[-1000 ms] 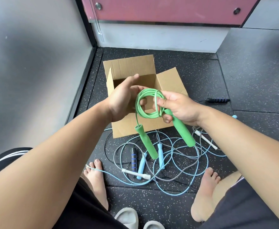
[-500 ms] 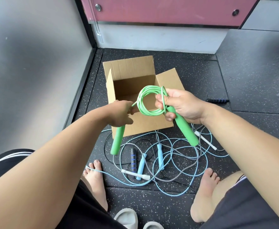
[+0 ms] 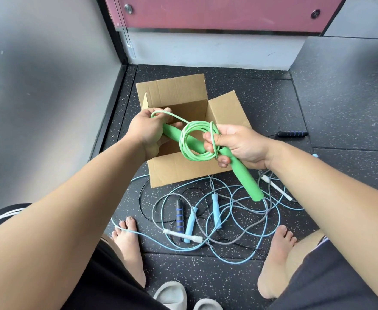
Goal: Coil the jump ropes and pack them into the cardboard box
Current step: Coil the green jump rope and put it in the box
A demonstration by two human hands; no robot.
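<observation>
Head view, left hand [image 3: 146,130] and right hand [image 3: 239,146] gripping 1 green jump rope [image 3: 197,158], 2 handles [image 3: 248,184], 1 cardboard box [image 3: 179,173]

Both hands over cardboard box [image 3: 183,168]: right hand [image 3: 239,146] grips green rope coil [image 3: 194,142], left hand [image 3: 147,133] grips handle [image 3: 179,136].

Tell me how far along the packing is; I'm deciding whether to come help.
Done: the green rope is coiled. In hand: the right hand grips the coil and one handle, while the left hand holds the other handle through it, above the cardboard box. Left: no rope shows in the box, and the other ropes lie tangled on the floor.
</observation>
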